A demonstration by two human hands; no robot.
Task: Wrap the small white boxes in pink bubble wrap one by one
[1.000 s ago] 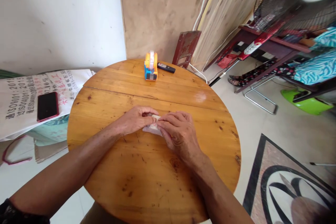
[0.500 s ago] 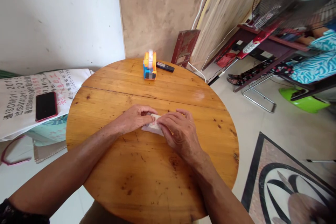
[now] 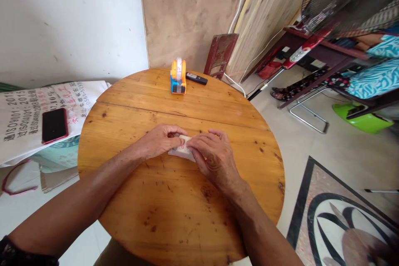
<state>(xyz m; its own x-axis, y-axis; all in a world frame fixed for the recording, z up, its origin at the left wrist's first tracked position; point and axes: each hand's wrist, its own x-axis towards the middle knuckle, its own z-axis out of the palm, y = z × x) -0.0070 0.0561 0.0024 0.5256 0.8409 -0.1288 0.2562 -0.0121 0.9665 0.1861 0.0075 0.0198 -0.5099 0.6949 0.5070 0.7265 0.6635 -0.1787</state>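
Observation:
Between my two hands, near the middle of the round wooden table [image 3: 168, 212], lies a small white box-like packet [image 3: 183, 154] with some red print on its top. My left hand [image 3: 160, 139] grips its left end, the thumb resting along the top and the fingers curled behind. On the right end, my right hand [image 3: 213, 151] is closed with its thumb in front and fingers over the top, hiding that part. What exactly the packet contains cannot be seen.
At the table's far side stands an orange and blue tape dispenser [image 3: 178, 77], with a slim black object [image 3: 196, 78] beside it. A phone [image 3: 55, 125] rests on printed white sacks [image 3: 21, 112] at left. A standing fan [image 3: 352, 4] and a seated person [image 3: 370, 77] are at right.

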